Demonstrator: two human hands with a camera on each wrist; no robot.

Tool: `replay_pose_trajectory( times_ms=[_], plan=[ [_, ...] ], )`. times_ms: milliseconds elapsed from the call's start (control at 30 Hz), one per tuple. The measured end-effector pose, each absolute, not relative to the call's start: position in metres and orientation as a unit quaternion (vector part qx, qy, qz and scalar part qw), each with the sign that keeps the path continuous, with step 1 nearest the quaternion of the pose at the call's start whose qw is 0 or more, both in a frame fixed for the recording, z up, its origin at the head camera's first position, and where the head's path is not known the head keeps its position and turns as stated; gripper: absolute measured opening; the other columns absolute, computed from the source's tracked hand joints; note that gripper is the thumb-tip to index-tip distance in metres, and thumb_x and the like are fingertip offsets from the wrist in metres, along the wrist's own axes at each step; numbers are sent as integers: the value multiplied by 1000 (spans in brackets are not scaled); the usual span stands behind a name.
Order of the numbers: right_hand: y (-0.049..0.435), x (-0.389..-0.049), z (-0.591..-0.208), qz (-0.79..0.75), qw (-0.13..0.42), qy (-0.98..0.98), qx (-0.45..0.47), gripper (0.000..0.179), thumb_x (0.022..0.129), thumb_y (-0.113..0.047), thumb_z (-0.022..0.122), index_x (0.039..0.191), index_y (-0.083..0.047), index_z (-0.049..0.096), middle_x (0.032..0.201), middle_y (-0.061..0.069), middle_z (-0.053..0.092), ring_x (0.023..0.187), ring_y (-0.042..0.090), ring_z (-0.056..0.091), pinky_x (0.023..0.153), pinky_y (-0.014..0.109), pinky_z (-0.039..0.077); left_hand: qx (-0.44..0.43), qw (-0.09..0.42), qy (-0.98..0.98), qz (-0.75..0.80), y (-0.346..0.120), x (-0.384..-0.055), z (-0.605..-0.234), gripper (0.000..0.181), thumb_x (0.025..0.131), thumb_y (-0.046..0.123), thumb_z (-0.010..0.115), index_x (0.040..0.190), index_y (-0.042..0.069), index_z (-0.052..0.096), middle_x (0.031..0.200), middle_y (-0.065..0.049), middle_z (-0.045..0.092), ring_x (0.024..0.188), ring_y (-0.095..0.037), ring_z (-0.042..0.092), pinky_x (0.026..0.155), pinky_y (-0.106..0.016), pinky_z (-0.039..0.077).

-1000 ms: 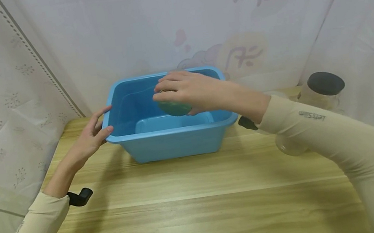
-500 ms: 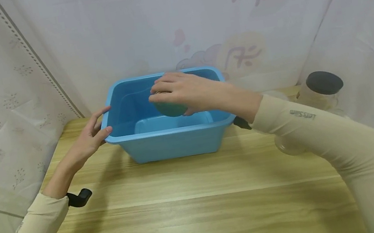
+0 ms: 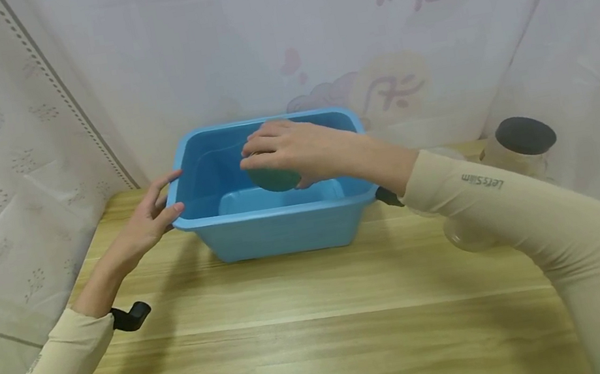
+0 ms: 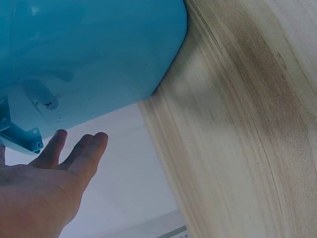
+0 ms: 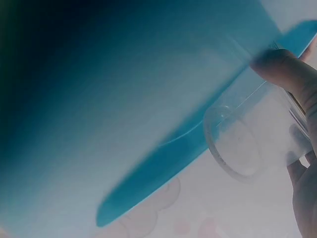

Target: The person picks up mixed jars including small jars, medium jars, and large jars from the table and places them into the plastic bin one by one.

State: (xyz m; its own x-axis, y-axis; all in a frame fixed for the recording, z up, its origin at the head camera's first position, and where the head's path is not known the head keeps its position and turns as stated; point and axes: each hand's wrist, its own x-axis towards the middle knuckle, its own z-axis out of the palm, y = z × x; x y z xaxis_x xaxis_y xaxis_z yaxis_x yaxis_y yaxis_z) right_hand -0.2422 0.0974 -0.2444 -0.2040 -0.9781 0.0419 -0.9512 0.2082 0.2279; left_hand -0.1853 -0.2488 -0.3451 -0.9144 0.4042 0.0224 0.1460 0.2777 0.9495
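Note:
My right hand [image 3: 300, 150] grips a clear cylindrical jar [image 3: 276, 179] over the inside of a blue plastic basin [image 3: 278, 233]. The jar looks greenish-blue against the basin in the head view. In the right wrist view it is see-through, its round end [image 5: 233, 144] points away from the palm, and thumb and fingers wrap its other end. At the basin's left rim rests my left hand [image 3: 142, 226], thumb and index fingertips on the edge. The left wrist view shows the other fingers [image 4: 89, 153] stretched out beneath the rim, beside the outer wall.
A clear jar with a black lid [image 3: 524, 136] stands at the right of the wooden table [image 3: 303, 345]. Another clear vessel [image 3: 466, 237] lies partly hidden behind the right sleeve. A printed white curtain [image 3: 229, 46] hangs close behind the basin.
My right hand and the jar have shifted slightly left over the basin, then stayed there. The left hand and the basin have kept their places.

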Motion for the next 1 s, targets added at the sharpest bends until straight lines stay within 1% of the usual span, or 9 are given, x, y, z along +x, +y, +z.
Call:
replay_pose_trajectory(
  times_ms=[167, 333, 500, 633, 1000],
  plan=[
    [98, -242, -240, -80, 82, -774, 622, 97, 69, -30, 97, 149, -6, 48, 147, 13, 46, 140, 32, 36, 117, 43, 25, 175, 111, 793, 574, -247, -185, -343, 65, 109, 21, 50, 164, 25, 15, 161, -26, 19, 144, -44, 25, 112, -65, 23],
    [93, -245, -232, -75, 70, -775, 624, 98, 67, -28, 98, 148, -5, 48, 145, 13, 47, 138, 31, 37, 116, 43, 26, 174, 111, 795, 571, -248, -185, -344, 65, 109, 21, 50, 164, 25, 15, 162, -25, 15, 146, -44, 22, 112, -65, 22],
    [82, -247, -228, -80, 60, -773, 627, 99, 68, -31, 98, 150, -7, 47, 146, 13, 47, 138, 30, 37, 116, 43, 26, 173, 112, 794, 571, -250, -187, -345, 65, 109, 22, 50, 164, 26, 16, 160, -27, 20, 144, -45, 26, 112, -65, 22],
    [73, -248, -229, -90, 50, -768, 632, 99, 69, -33, 97, 150, -7, 46, 147, 13, 46, 138, 30, 37, 116, 41, 27, 173, 113, 793, 573, -251, -187, -346, 65, 109, 23, 50, 164, 26, 15, 160, -28, 22, 142, -46, 29, 112, -65, 23],
    [51, -249, -240, -156, 22, -757, 634, 100, 72, -35, 94, 154, -9, 43, 150, 13, 44, 140, 31, 35, 118, 44, 23, 171, 116, 791, 576, -250, -186, -344, 65, 109, 23, 49, 164, 25, 15, 159, -26, 25, 140, -45, 33, 112, -63, 24]
  ],
)
